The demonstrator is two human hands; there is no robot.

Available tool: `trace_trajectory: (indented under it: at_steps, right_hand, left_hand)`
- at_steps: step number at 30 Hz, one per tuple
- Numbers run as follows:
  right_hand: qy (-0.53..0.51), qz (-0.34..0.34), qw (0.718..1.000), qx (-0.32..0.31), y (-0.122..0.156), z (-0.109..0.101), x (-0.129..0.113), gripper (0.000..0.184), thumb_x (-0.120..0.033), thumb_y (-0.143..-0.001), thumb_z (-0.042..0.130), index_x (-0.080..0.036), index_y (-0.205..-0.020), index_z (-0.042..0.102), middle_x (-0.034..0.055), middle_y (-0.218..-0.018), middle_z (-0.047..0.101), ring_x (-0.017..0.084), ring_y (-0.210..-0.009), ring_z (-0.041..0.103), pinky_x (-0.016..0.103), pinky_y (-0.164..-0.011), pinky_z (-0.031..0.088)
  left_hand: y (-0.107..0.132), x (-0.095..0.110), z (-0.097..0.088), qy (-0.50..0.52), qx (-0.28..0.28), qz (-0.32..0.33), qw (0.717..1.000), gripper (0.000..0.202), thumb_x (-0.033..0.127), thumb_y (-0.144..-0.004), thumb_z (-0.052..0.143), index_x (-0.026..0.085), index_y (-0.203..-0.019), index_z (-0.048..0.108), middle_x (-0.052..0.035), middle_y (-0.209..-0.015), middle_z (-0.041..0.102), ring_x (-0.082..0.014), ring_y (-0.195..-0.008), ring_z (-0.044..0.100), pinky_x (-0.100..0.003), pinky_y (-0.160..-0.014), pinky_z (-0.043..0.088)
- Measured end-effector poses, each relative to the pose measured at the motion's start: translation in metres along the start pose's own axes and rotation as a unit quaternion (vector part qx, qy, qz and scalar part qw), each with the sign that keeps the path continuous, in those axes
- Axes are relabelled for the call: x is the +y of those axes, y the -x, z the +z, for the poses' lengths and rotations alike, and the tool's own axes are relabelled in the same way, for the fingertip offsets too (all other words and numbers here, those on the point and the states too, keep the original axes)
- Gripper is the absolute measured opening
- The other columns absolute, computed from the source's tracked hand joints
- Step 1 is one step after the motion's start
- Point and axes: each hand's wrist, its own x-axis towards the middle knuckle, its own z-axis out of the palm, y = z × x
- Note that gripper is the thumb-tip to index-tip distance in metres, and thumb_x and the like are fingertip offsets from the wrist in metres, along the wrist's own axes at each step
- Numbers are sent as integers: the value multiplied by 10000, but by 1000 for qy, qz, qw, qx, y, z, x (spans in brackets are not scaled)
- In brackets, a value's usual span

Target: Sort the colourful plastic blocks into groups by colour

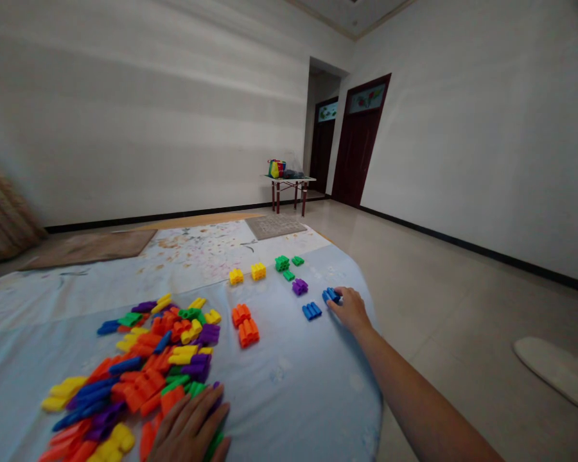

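Note:
My right hand reaches to the right side of the cloth and pinches a blue plastic toy block of joined tubes between thumb and fingers. Just left of it lies another blue block. My left hand rests with fingers stretched out on the near edge of a heap of mixed tube blocks, covering some green and purple pieces. Sorted by colour nearby are a purple block, green blocks, yellow blocks and orange blocks.
A pale blue cloth with a rounded right edge covers the work surface. Farther back are a brown mat and a small grey mat. A small table with bags stands by the wall; a white object is at right.

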Motion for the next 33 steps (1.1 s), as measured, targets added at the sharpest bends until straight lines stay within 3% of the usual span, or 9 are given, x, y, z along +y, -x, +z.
trace_trajectory:
  at_steps: [5, 8, 11, 14, 17, 22, 28, 33]
  right_hand:
    - [20, 3, 1000, -19, 0, -2, 6, 372, -397, -776, 590, -161, -1062, 625, 121, -1017, 641, 269, -979, 560, 362, -826, 401]
    - [13, -11, 1000, 26, 0, -5, -2, 433, -437, -781, 581, -151, -1106, 597, 144, -1073, 617, 307, -1031, 527, 425, -852, 398]
    - [-59, -102, 991, 56, 10, -10, -36, 387, -403, -805, 563, -165, -1111, 583, 139, -1121, 593, 302, -1076, 500, 453, -900, 389]
    - [-165, -247, 955, 9, 34, -16, -89, 296, -321, -838, 542, -180, -1096, 583, 125, -1108, 587, 261, -1074, 508, 433, -947, 390]
    - [-240, -345, 905, -58, 62, -19, -143, 275, -247, -846, 542, -191, -1113, 573, 109, -1086, 589, 233, -1059, 515, 416, -944, 416]
    - [-275, -409, 857, -152, 93, -6, -202, 280, -195, -813, 593, -171, -1091, 604, 100, -1053, 612, 214, -1024, 527, 390, -932, 439]
    - [-252, -410, 849, -218, 110, 21, -225, 452, -176, -773, 625, -159, -1219, 560, 112, -1211, 572, 227, -1133, 483, 394, -998, 393]
    - [-253, -400, 849, -235, 117, 31, -222, 476, -176, -768, 630, -177, -1236, 547, 111, -1260, 532, 226, -1165, 461, 399, -1002, 389]
  left_hand:
    - [-18, 21, -35, -2, -52, -43, 998, 357, 443, -800, 545, 331, -1130, 622, -7, -1232, 617, -191, -1099, 578, -342, -916, 508]
    - [-20, 27, -40, 13, -95, -70, 993, 351, 398, -841, 495, 317, -1168, 596, -13, -1269, 589, -195, -1146, 547, -374, -968, 477]
    - [-20, 31, -41, 25, -123, -83, 989, 427, 391, -859, 468, 307, -1276, 513, -28, -1333, 538, -193, -1196, 511, -380, -1016, 436]
    - [-23, 31, -47, 40, -139, -80, 986, 534, 452, -857, 457, 290, -1363, 407, -42, -1367, 504, -196, -1212, 498, -391, -1031, 417]
    - [-29, 22, -58, 44, -147, -111, 982, 521, 478, -860, 439, 284, -1344, 434, -39, -1354, 516, -215, -1239, 473, -442, -1057, 377]
    - [-32, -16, -71, 2, -160, -262, 952, 458, 427, -875, 410, 258, -1291, 505, -52, -1376, 492, -254, -1310, 384, -554, -1115, 215]
    - [-18, -44, -67, 12, -220, -378, 899, 429, 389, -866, 416, 239, -1244, 551, -78, -1364, 502, -260, -1289, 411, -569, -1105, 196]
    - [-9, -48, -63, 70, -194, -407, 890, 406, 366, -829, 503, 261, -1216, 568, -59, -1315, 553, -239, -1260, 439, -528, -1099, 226]
